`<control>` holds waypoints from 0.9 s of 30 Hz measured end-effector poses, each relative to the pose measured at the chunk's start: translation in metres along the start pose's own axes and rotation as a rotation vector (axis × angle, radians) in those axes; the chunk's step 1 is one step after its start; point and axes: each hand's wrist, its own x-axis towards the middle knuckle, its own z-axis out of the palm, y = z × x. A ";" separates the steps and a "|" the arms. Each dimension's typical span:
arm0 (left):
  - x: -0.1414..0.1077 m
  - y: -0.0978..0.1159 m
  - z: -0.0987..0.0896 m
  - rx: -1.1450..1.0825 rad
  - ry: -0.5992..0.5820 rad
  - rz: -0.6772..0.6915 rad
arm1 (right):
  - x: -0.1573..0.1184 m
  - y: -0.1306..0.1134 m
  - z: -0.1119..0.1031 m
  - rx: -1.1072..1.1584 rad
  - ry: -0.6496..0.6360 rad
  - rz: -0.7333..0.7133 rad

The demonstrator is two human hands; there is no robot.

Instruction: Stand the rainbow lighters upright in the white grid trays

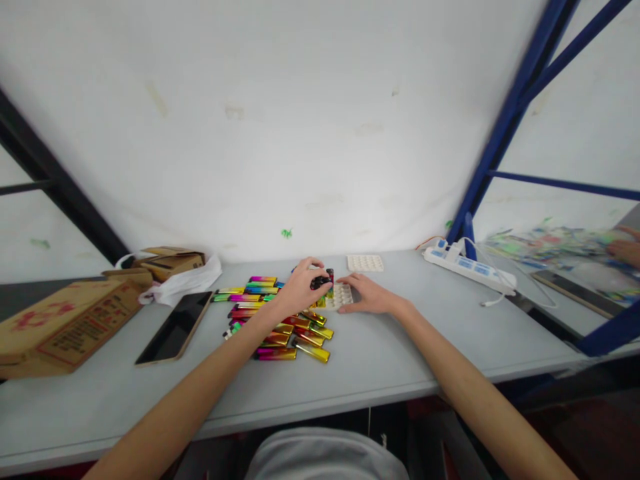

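Note:
Many shiny, multicoloured lighters (313, 350) lie in a loose pile on the grey table (380, 360). A white tray with rows of small holes (343, 296) sits to their right, with a few lighters standing upright in its left part. My left hand (301, 287) reaches over the pile, its fingers closed around the dark tops of lighters at the tray's left part; how many it grips is hidden. At the tray's right edge rests my right hand (367, 294), thumb and fingers apart, holding nothing.
Behind lies a second white tray (365, 263). To the left are a dark tablet (176, 327), a white plastic bag (185, 283) and cardboard boxes (75, 320). A power strip (470, 268) and blue frame (500, 127) stand right. Another person's hand (626, 248) shows far right.

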 end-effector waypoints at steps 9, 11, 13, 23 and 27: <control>-0.006 -0.013 -0.015 -0.007 0.110 -0.010 | -0.001 -0.001 0.001 0.011 -0.006 0.058; -0.005 -0.037 -0.021 0.095 0.101 -0.077 | -0.001 -0.001 0.001 0.014 -0.007 0.059; -0.004 -0.063 -0.024 0.199 0.038 -0.159 | 0.000 -0.002 0.000 0.014 -0.010 0.063; 0.037 -0.118 -0.015 0.218 -0.409 -0.154 | 0.000 -0.001 0.002 0.024 -0.007 0.077; 0.033 -0.119 -0.026 0.166 -0.439 -0.186 | 0.000 0.000 0.003 0.035 -0.008 0.074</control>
